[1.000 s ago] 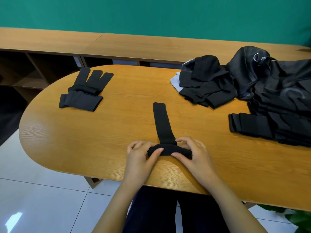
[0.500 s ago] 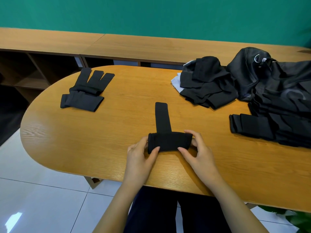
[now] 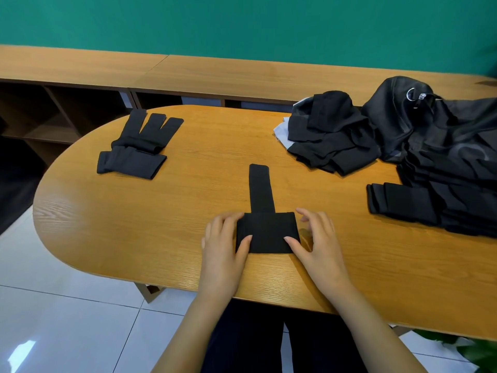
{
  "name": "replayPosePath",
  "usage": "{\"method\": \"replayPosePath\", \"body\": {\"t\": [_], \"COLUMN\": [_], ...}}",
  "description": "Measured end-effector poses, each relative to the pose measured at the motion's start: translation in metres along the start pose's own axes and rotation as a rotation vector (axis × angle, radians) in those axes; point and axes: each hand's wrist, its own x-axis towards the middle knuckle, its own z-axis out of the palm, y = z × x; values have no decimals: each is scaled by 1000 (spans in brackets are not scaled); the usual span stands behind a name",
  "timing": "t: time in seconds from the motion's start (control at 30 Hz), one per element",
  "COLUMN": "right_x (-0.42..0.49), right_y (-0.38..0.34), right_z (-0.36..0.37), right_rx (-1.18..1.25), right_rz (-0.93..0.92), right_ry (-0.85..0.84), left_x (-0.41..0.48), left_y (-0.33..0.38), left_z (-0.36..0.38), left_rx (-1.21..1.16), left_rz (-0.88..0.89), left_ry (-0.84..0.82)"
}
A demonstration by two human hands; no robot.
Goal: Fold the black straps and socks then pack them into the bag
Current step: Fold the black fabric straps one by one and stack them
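Note:
A black strap [image 3: 266,232] lies on the wooden table [image 3: 107,211] in front of me. Its near part is folded into a flat wide block, and a narrow tail [image 3: 259,185] runs away from me. My left hand [image 3: 223,247] rests at the block's left edge with its thumb pressing on top. My right hand [image 3: 320,246] has its thumb on the block's near right corner, while its fingers hover loosely curled just off the right edge. The black bag [image 3: 443,146] lies slumped at the far right.
Folded black pieces [image 3: 131,164] lie at the table's far left with several strips [image 3: 150,129] behind them. A loose heap of black socks and straps [image 3: 330,141] sits beside the bag. A row of folded black pieces [image 3: 400,205] lies at the right. A low wooden shelf [image 3: 215,76] runs behind.
The folded block has been turned over once more away from me, so the tail is shorter. It now lies flat, and my right fingers have lifted off it.

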Motion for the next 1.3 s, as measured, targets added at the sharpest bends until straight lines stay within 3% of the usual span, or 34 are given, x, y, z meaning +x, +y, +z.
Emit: {"method": "replayPosePath", "body": {"t": [0.17, 0.4, 0.73, 1.03, 1.3], "right_x": [-3, -1, -2, -3, -3], "right_y": [-6, -5, -9, 5, 6], "right_z": [-2, 1, -6, 2, 3], "right_rx": [-140, -136, -164, -149, -102], "right_rz": [-152, -54, -91, -274, -278], "right_ry": [-117, -204, -235, -79, -55], "left_x": [1, 4, 1, 1, 0], "left_y": [-5, -5, -7, -9, -8], "left_z": [1, -1, 2, 5, 4], "left_rx": [2, 86, 78, 32, 8], "left_rz": [91, 114, 156, 127, 138], "left_ry": [-85, -238, -179, -106, -113]}}
